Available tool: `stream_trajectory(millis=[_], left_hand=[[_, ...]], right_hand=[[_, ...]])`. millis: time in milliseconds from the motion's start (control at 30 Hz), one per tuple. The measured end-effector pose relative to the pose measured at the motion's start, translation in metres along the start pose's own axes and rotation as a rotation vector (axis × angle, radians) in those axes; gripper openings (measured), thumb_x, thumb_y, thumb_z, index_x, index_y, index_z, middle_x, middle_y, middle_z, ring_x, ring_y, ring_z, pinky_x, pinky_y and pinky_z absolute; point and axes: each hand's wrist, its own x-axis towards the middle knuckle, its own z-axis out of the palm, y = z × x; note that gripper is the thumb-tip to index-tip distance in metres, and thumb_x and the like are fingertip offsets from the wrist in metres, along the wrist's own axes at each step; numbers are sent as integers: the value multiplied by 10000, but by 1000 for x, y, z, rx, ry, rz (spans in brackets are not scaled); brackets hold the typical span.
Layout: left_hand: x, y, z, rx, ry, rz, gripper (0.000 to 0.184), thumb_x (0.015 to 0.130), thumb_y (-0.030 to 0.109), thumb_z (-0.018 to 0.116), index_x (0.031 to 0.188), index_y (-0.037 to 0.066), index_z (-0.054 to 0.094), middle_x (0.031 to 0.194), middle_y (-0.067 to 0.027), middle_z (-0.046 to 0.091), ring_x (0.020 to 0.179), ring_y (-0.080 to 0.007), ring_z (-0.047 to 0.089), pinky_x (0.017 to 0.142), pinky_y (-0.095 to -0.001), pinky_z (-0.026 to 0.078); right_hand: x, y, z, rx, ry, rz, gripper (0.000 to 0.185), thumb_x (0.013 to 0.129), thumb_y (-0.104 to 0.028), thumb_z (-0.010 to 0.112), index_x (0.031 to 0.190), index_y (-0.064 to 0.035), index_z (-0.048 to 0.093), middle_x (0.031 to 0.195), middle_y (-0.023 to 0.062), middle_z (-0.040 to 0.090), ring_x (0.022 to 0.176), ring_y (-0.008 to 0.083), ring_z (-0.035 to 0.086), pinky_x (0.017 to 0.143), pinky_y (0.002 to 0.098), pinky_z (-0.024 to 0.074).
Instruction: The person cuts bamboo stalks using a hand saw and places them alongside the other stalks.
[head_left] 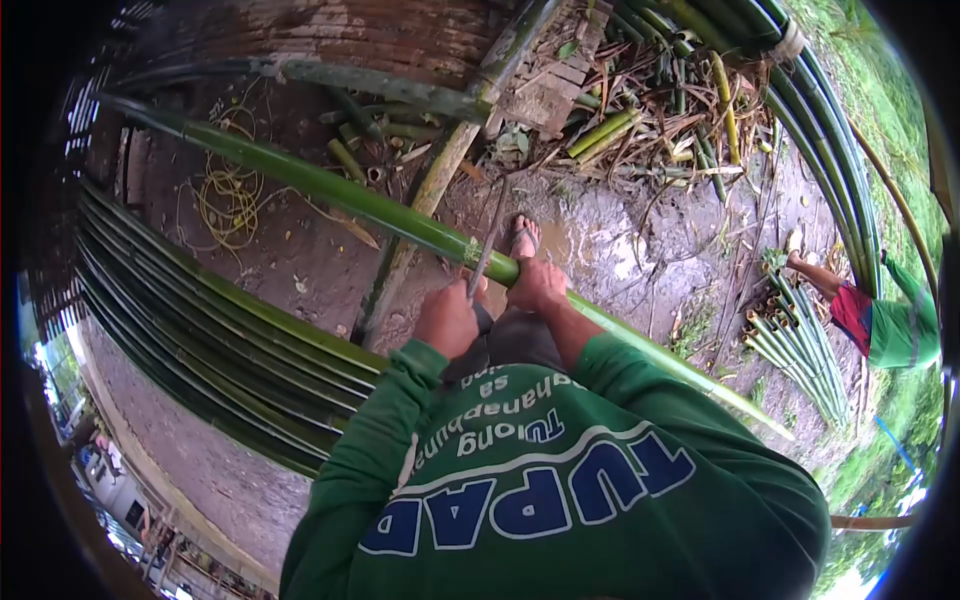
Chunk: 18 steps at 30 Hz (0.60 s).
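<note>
A long green bamboo pole [360, 205] runs slantwise across the view, from the upper left down to the right. My right hand [538, 286] is wrapped over the pole just right of a joint. Closed around a handle that is mostly hidden, my left hand [447, 318] holds a machete [490, 235]. Its thin dark blade points up and crosses the pole near that joint; whether it touches the bamboo I cannot tell. A sandalled foot [524, 237] shows on the muddy ground just beyond the pole.
Many long bamboo poles [220, 345] lie side by side at left. A wooden beam [425, 205] crosses under the pole. Yellow cord [228, 205] lies tangled on the ground. Bamboo offcuts [605, 135] litter the top. At right, a person in green [900, 325] is beside bundled bamboo pieces [800, 350].
</note>
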Motion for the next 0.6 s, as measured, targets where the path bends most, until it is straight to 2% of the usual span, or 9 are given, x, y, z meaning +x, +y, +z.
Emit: stream_trajectory(millis=[100, 167, 233, 333, 400, 500, 533, 600], left_hand=[[-5, 15, -5, -54, 57, -3, 131, 780, 93, 535, 852, -13, 565, 717, -265, 574, 714, -453, 569, 626, -518, 435], [-52, -2, -13, -119, 67, -21, 130, 775, 95, 542, 852, -6, 567, 688, -256, 567, 678, -442, 574, 581, -506, 432], [-102, -6, -36, -152, 43, -48, 164, 738, 101, 562, 852, -18, 552, 641, -245, 568, 621, -443, 578, 617, -519, 459], [-118, -4, -45, -72, -28, -161, 206, 730, 91, 555, 900, -24, 574, 644, -248, 569, 614, -436, 581, 620, -514, 462], [-82, -18, -12, -102, 34, -154, 230, 719, 75, 551, 926, -19, 583, 678, -251, 580, 659, -438, 591, 638, -511, 467], [23, -33, 38, -121, 135, -79, 209, 730, 69, 542, 916, -16, 582, 716, -264, 582, 733, -439, 592, 649, -513, 462], [40, -30, 40, -162, 168, -81, 178, 743, 69, 538, 896, -12, 582, 725, -268, 580, 747, -441, 585, 643, -515, 455], [18, -16, 24, -196, 133, -64, 259, 726, 72, 543, 965, -21, 578, 733, -259, 590, 743, -435, 596, 656, -511, 468]], right_hand=[[7, 9, -10, -71, 35, 10, 406, 667, -237, 638, 1054, -114, 633, 1002, 165, 656, 965, 328, 628, 829, 424, 498], [15, 10, -17, -87, 37, 7, 406, 677, -244, 639, 1061, -114, 629, 1002, 163, 656, 965, 326, 628, 831, 425, 497], [17, 9, -18, -89, 42, 16, 406, 695, -253, 636, 1075, -114, 621, 1003, 165, 655, 974, 321, 625, 838, 426, 494], [13, 0, -20, -115, 0, 4, 396, 692, -256, 631, 1063, -116, 628, 1004, 170, 654, 980, 325, 623, 839, 427, 493], [11, -3, -20, -91, -3, 3, 395, 687, -264, 632, 1054, -118, 634, 1003, 173, 653, 978, 330, 622, 837, 431, 492], [19, 2, -14, -83, 0, 14, 405, 672, -273, 639, 1045, -117, 640, 1002, 176, 652, 973, 332, 622, 838, 433, 488], [18, 1, -15, -79, 1, 12, 410, 665, -276, 643, 1042, -115, 642, 1001, 176, 652, 971, 333, 623, 839, 432, 486], [16, 6, -14, -116, 15, -2, 481, 658, -369, 675, 1057, -103, 634, 1011, 171, 652, 976, 321, 622, 845, 422, 484]])
